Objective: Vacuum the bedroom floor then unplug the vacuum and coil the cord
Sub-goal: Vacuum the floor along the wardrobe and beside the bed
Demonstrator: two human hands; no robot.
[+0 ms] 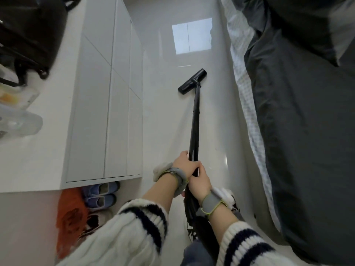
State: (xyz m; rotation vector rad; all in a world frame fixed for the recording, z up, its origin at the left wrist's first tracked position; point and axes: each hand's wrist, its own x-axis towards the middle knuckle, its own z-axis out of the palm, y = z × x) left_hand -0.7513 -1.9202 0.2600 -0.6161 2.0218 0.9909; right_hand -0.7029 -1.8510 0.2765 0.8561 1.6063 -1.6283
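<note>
two cream knit sleeves, each with two dark stripes at the cuff, are filling the bottom of the view: the left sleeve (134,227) and the right sleeve (247,244). two grey wrist straps with yellow-green edging are sitting just past the cuffs, one on each wrist (179,176).

both hands are grasping one black vacuum wand (195,120). the left hand (185,166) is curling round the wand higher up, and the right hand (198,184) is wrapping it just behind, touching the left wrist. a dark hose or body part of the vacuum (194,214) is hanging below the right hand, partly hidden by the arms.

the wand is running away from the hands to one black floor head (192,81), which is lying flat on the glossy pale floor (165,112), well ahead of the left hand. one bright window reflection (192,36) is shining on the floor beyond the head.

to the left of the hands one grey cabinet (107,112) is standing, and its white desk top (48,131) is carrying blurred clear containers. two blue slippers (100,194) are lying under the cabinet's near end, beside one orange item (69,214) too blurred to tell. to the right of the hands one bed (297,131) with dark bedding is running along the floor.
</note>
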